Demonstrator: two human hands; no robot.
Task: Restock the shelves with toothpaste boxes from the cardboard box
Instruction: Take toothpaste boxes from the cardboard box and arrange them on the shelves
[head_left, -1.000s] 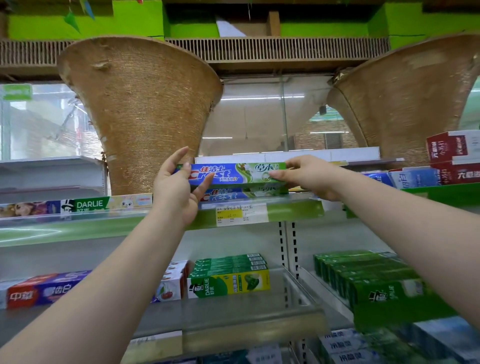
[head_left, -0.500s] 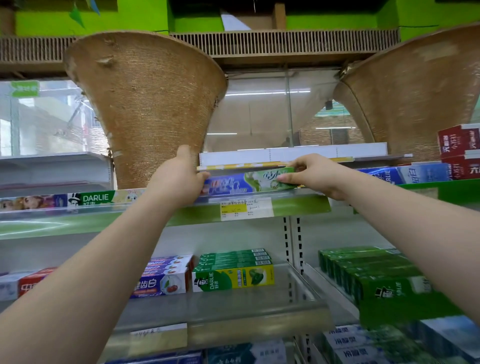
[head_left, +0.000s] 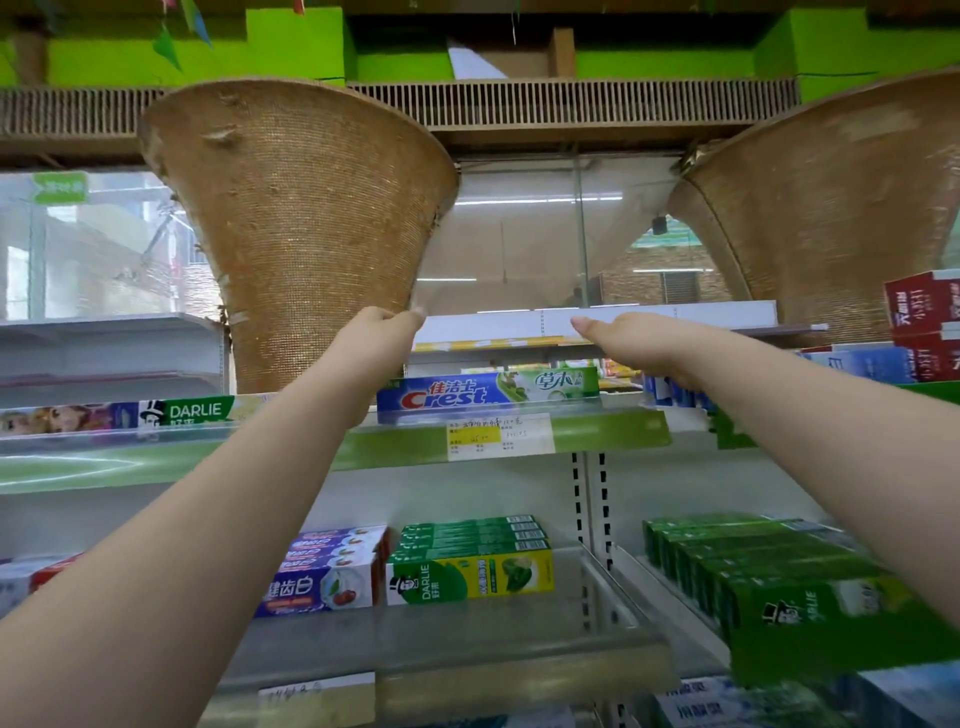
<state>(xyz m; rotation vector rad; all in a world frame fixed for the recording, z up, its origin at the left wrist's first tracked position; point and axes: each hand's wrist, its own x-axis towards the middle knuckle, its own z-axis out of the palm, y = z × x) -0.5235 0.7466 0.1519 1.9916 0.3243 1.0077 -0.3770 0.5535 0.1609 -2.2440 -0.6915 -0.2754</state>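
Head view | Crest toothpaste box lies lengthwise at the front lip of the upper shelf, neither hand on it | left hand at its 10 o'clock, right hand at its 2 o'clock, nothing visibly held, finger curl hidden: cannot tell | box likely light, stiff card, crushable; hold by the short ends

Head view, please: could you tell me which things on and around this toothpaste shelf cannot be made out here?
All in the head view:
Cardboard box: outside the frame.
Left hand and right hand: the fingers are hidden behind the backs of the hands, so the grip is unclear.
Crest box: its left end is hidden by the left forearm.
Price label: the handwriting is too small to read.
Darlie boxes, lower right: the print is blurred.
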